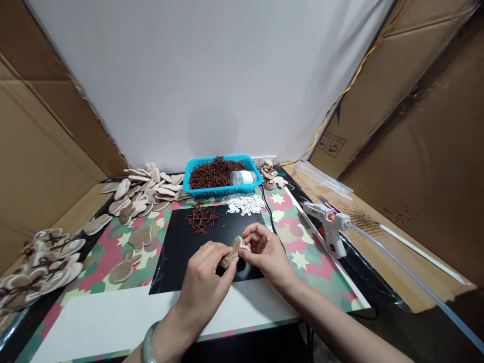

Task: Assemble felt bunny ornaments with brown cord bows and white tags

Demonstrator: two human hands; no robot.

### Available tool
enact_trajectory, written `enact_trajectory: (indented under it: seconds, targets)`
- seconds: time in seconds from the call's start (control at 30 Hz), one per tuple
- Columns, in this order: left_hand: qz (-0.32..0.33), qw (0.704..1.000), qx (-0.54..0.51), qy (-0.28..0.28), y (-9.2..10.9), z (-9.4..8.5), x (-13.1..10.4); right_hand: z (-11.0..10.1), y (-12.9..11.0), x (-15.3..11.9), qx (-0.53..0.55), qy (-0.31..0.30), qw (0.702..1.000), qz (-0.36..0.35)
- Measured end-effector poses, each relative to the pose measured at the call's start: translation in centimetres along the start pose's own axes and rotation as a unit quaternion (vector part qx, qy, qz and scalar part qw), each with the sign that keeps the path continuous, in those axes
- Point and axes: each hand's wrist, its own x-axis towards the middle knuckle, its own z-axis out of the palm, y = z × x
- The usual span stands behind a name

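Note:
A small tan and cream plush piece (231, 256) is held between both hands above the black mat (177, 252). My left hand (207, 269) pinches its left side between thumb and fingers. My right hand (264, 252) has its thumb and index finger closed on the piece's right end, the other fingers curled. Just beyond the hands lie a small pile of brown cord bows (202, 219) and a heap of small white tags (245, 203). Two loose plush pieces, one of them eared (121, 271), rest on the camouflage-patterned cover to the left.
A blue basket (223, 191) of brown bows and a clear jar (242, 177) stands at the back. Plush pieces (151, 189) pile up back left; bow-trimmed ones (38, 267) lie far left. A glue gun (327, 227) with a long glue stick sits right, beside cardboard walls.

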Motion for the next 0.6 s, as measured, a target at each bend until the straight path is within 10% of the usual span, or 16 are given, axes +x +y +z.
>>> enact_trajectory:
  seconds: [0.43, 0.6]
  targets:
    - [-0.021, 0.996, 0.046, -0.079, -0.6, 0.4, -0.3, -1.2, 0.4, 0.5, -0.135, -0.05, 0.982, 0.125]
    - [-0.027, 0.985, 0.117, -0.122, -1.3, 0.3, -0.9, -2.5, -0.4, -0.1, -0.382, -0.087, 0.91, -0.133]
